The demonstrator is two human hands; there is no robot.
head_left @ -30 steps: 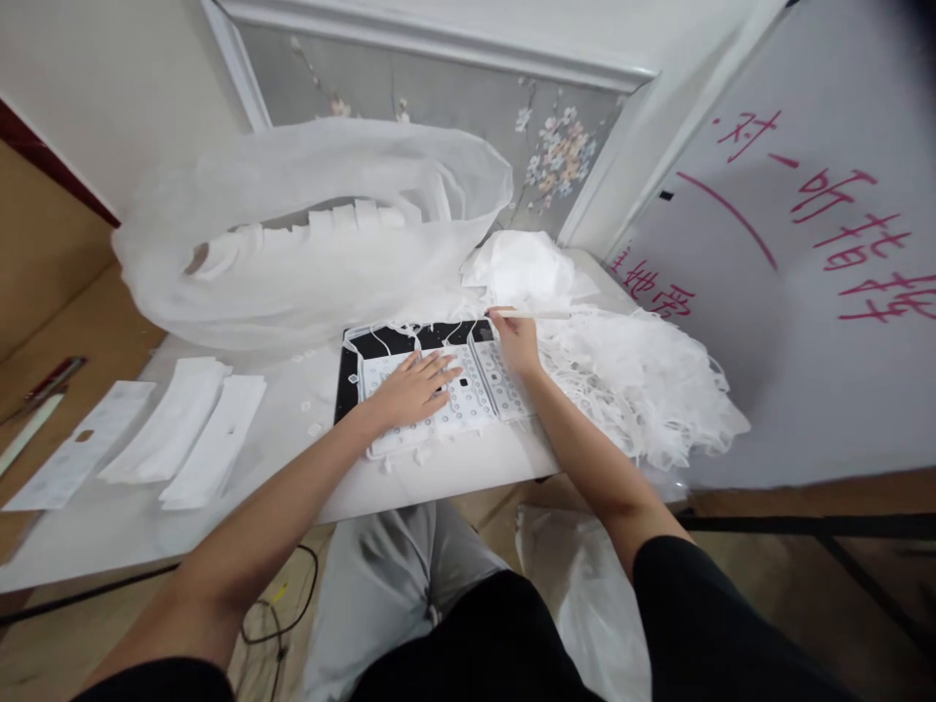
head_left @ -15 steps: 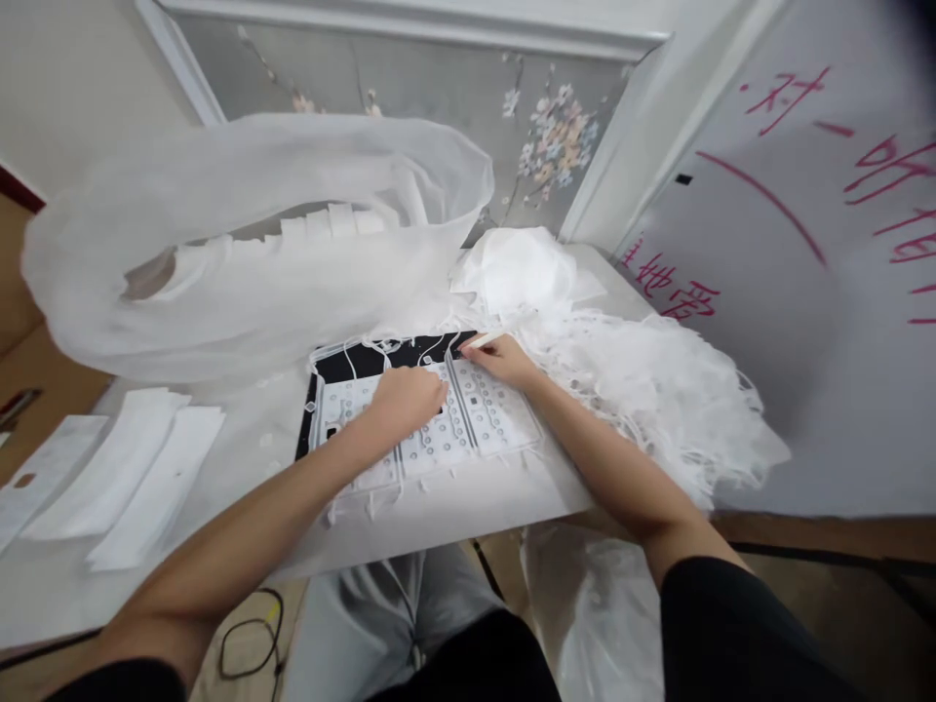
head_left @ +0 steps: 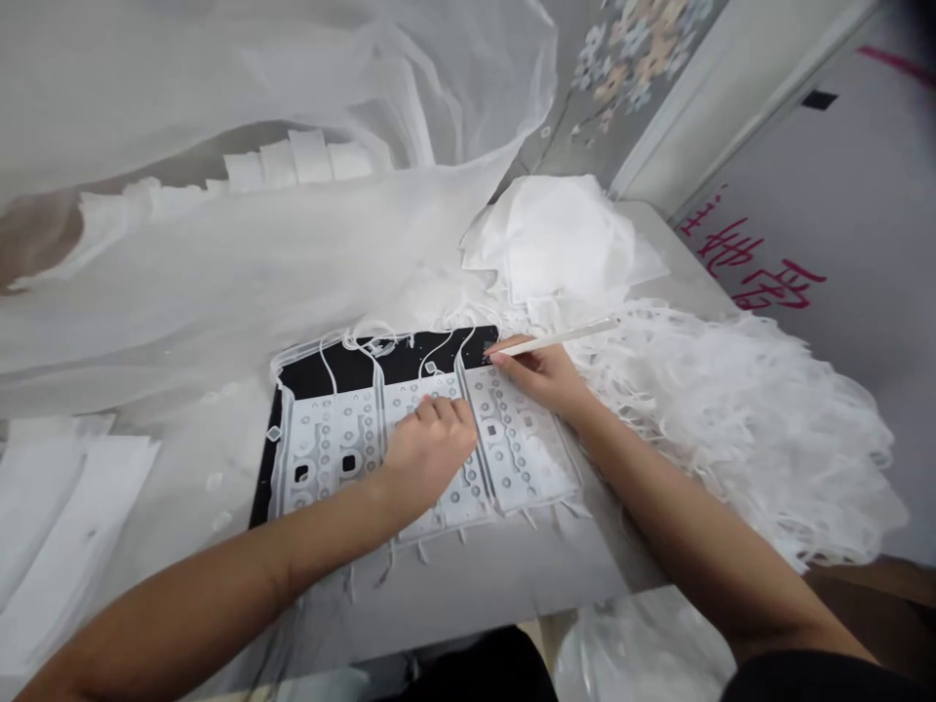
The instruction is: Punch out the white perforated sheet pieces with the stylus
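A white sheet (head_left: 431,390) with rows of small round marks and several cut-out holes lies over a black board (head_left: 351,363), whose top strip shows bare. White cords and strips run across the board and sheet. My left hand (head_left: 431,448) is closed in a fist on the middle of the sheet; whatever its fingers may hold is hidden. At the board's upper right corner, my right hand (head_left: 545,375) pinches a thin white pen-like stick (head_left: 563,334), its tip near the board and its far end pointing right.
A large heap of stringy white scraps (head_left: 717,419) spreads to the right. Behind it stands a stack of white sheets (head_left: 560,239). A big translucent white bag (head_left: 292,234) fills the back left. White strips (head_left: 80,526) lie at the left. A framed flower picture (head_left: 636,58) leans behind.
My view has moved closer to the board. The stick in my right hand now shows more of its length, pointing right. My left hand stays fisted on the sheet.
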